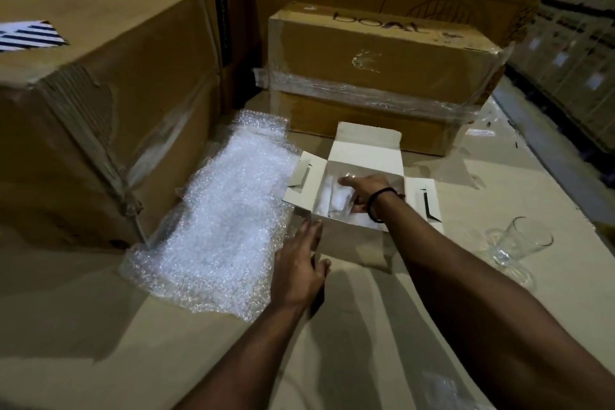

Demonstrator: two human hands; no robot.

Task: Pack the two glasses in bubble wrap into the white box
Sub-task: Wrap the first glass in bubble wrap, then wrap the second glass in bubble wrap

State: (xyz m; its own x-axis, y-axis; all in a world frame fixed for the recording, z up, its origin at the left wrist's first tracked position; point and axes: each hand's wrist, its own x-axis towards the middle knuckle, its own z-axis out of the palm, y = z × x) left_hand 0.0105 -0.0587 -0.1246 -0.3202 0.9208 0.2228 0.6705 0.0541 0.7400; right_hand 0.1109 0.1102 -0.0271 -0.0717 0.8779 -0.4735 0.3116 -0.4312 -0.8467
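The white box (364, 150) stands with its flaps up in the middle of the cardboard surface. My right hand (364, 190) reaches down into it, fingers curled around a bubble-wrapped glass (336, 200) lying inside. My left hand (301, 263) rests flat, fingers spread, against the box's near left corner and holds nothing. A bare clear glass (519, 245) lies tilted on the surface to the right of the box. A sheet of bubble wrap (216, 220) is spread out to the left of the box.
A large brown carton (100, 103) stands at the left. A taped brown carton (382, 76) sits right behind the white box. More stacked cartons fill the back, and wrapped stock (572, 53) lines the right edge.
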